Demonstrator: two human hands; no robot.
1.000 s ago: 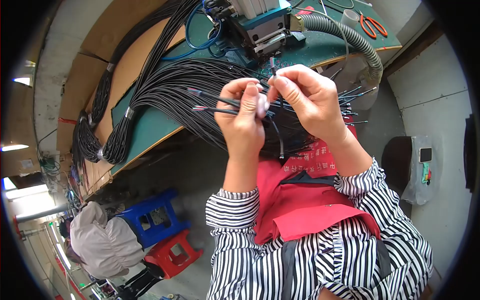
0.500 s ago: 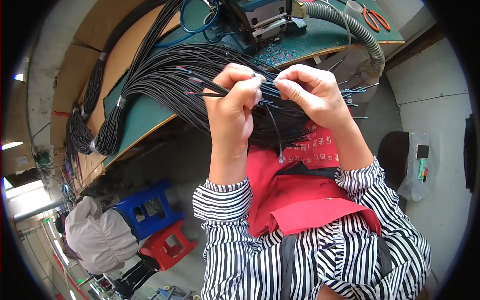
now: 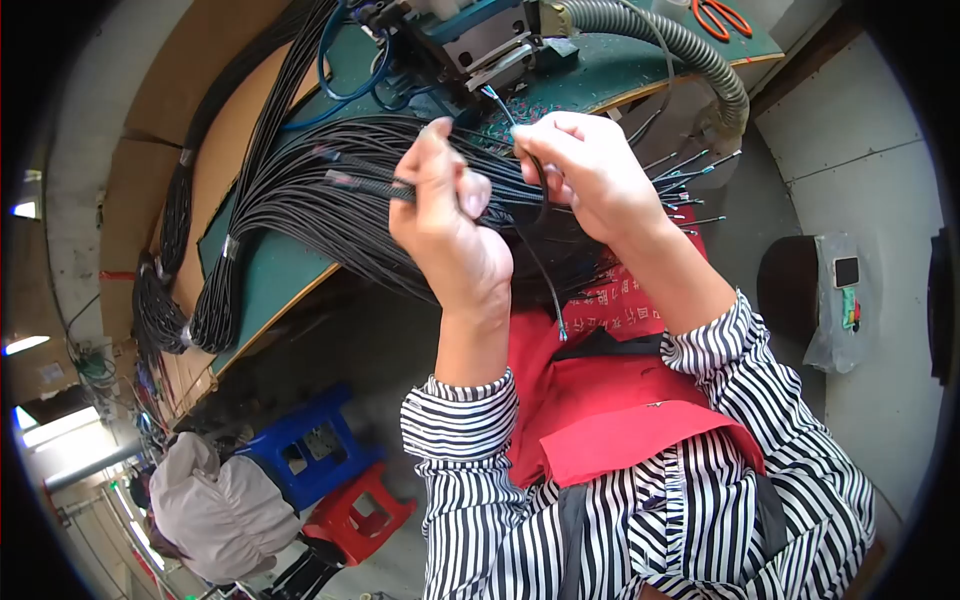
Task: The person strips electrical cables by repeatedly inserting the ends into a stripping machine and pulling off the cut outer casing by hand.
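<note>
My right hand [image 3: 590,175] pinches a black cable [image 3: 543,190]; its stripped end, with thin coloured wires, points up at the machine [image 3: 490,50]. My left hand [image 3: 440,205] is closed around a few black cables [image 3: 375,187], whose cut ends stick out to the left, slightly blurred. Below and behind both hands spreads a large bundle of black cables [image 3: 330,215], tied with a band at its left. One loose cable end [image 3: 562,332] hangs down over the red apron [image 3: 620,390]. More stripped ends fan out right of my right wrist.
A grey corrugated hose [image 3: 690,60] curves off the machine. Coloured wire scraps [image 3: 515,120] litter the green bench top [image 3: 600,80]. Orange-handled scissors [image 3: 722,18] lie at the far edge. Blue [image 3: 305,450] and red [image 3: 360,515] stools stand at lower left.
My right hand has moved left and up, and a stripped cable end now shows toward the machine. The left hand has shifted slightly left and turned. The whole view has shifted a little.
</note>
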